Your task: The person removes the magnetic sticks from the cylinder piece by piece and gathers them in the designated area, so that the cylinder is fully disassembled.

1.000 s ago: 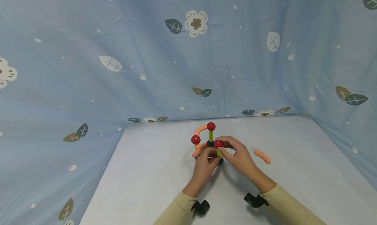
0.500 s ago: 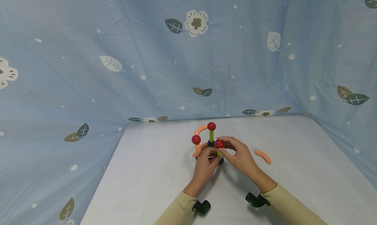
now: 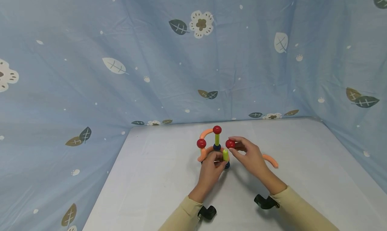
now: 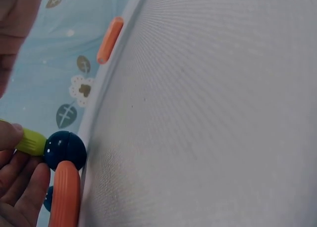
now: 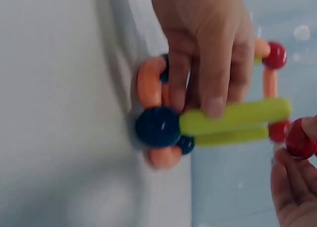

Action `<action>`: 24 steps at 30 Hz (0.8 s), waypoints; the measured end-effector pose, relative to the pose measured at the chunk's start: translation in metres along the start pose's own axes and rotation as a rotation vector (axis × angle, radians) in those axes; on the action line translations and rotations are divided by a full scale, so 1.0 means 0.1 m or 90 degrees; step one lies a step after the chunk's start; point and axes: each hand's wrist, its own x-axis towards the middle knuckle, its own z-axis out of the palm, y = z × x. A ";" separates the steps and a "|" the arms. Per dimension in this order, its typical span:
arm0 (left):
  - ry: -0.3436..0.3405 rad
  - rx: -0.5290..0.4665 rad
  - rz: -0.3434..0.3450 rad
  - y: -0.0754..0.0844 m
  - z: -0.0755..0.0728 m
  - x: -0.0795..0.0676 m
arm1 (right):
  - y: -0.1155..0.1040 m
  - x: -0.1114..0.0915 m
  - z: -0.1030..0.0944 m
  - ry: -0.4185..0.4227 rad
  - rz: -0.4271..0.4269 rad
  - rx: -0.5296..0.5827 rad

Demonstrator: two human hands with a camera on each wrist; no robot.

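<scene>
My left hand (image 3: 209, 168) pinches an upright yellow-green rod (image 3: 225, 155) of a ball-and-rod building toy. The rod's foot sits on a dark blue ball (image 5: 158, 127); its top end is bare. Just right of that top, my right hand (image 3: 248, 157) holds a red ball (image 3: 230, 143) between thumb and fingertips, apart from the rod. Behind the left hand, a second yellow-green rod (image 3: 217, 139) carries another red ball (image 3: 217, 129). An orange curved rod (image 3: 206, 133) links it to a red ball (image 3: 201, 143) on the left. The left hand hides part of the base.
A loose orange curved rod (image 3: 270, 160) lies on the white table (image 3: 151, 177) to the right, partly behind the right hand. Blue cloth (image 3: 169, 63) printed with leaves and flowers hangs behind and beside the table. Dark wrist cameras hang under both sleeves.
My right hand has lifted the red ball off the top of the rod and moved it slightly up and right. The left hand stays where it was on the rod.
</scene>
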 end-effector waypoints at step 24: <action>0.002 0.013 -0.009 0.00 0.01 0.01 | 1.02 0.54 -0.16 -0.064 0.187 -0.187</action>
